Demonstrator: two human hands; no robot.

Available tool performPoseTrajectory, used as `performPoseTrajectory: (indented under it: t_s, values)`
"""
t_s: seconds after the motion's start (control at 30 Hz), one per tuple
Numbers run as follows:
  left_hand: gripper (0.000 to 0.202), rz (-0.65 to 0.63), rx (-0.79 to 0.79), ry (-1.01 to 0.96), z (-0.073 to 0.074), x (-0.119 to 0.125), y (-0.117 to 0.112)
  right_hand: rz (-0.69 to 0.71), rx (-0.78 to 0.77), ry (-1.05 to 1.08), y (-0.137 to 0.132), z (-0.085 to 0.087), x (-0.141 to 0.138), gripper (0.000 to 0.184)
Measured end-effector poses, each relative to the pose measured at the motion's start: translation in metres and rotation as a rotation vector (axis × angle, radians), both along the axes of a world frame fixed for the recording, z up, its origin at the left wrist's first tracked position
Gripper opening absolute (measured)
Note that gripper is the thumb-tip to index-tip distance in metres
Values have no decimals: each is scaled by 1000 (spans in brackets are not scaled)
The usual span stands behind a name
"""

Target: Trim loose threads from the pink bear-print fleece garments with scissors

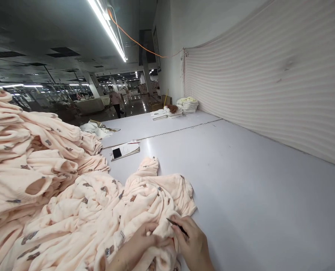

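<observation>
A peach-pink fleece garment (pixel 144 201) with a small brown and grey printed pattern lies bunched at the near side of the table. My left hand (pixel 144 241) is closed on a fold of this fabric, its thumb on top and the other fingers partly hidden by cloth. Between the thumb and fingers of my right hand (pixel 191 239) are dark thread snips (pixel 181 228), their pointed tip aimed left over the fabric. Both hands are close together at the garment's right part. Whether the blades touch the cloth or a thread is too small to tell.
A tall heap of similar garments (pixel 29 150) fills the left. Across the pale table (pixel 240 195) are a clipboard with papers (pixel 129 149) and a phone (pixel 117 153), white cloth scraps (pixel 95 128) and folded stacks (pixel 187 105). A striped fabric sheet (pixel 263 82) hangs at right. A person (pixel 116 101) stands beyond.
</observation>
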State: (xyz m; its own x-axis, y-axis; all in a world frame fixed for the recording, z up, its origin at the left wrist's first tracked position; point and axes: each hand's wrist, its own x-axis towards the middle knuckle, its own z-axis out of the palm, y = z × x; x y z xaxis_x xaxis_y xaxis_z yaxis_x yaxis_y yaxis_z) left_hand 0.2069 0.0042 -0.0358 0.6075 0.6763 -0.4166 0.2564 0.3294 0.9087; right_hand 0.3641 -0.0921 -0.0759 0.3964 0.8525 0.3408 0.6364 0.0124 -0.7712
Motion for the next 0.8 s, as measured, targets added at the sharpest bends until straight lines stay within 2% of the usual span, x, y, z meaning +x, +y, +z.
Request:
performPoseTrajectory:
  t_s: [0.07, 0.17, 0.23, 0.27, 0.47, 0.53, 0.6, 0.63, 0.7, 0.8]
  values:
    - [13, 56, 171, 68, 1, 1, -3, -13, -3, 94, 0, -1, 5, 18]
    - [20, 174, 510, 160, 0, 6, -12, 8, -16, 164, 1, -2, 7, 19]
    - [21, 223, 621, 184, 0, 11, -18, 53, -13, 173, 2, -4, 5, 19]
    - [21, 230, 615, 178, 1, 14, -21, 76, -5, 168, 4, -5, 2, 19]
    - [24, 188, 424, 111, 14, 18, -25, 64, 88, 142, 13, -6, -6, 15]
    - [21, 175, 400, 97, 10, 15, -20, 100, 72, 120, 15, -2, -6, 19]
    - [21, 190, 364, 77, -1, 11, -15, 120, 47, 133, 17, 1, -4, 19]
    - [22, 217, 294, 53, -8, 8, -12, 121, 42, 171, 17, 1, -2, 18]
    - [23, 281, 74, -22, -21, 2, -7, 71, 54, 365, 18, -5, 4, 14]
    - [31, 330, -198, -138, -30, -4, -5, -131, 64, 835, 16, -26, 14, 18]
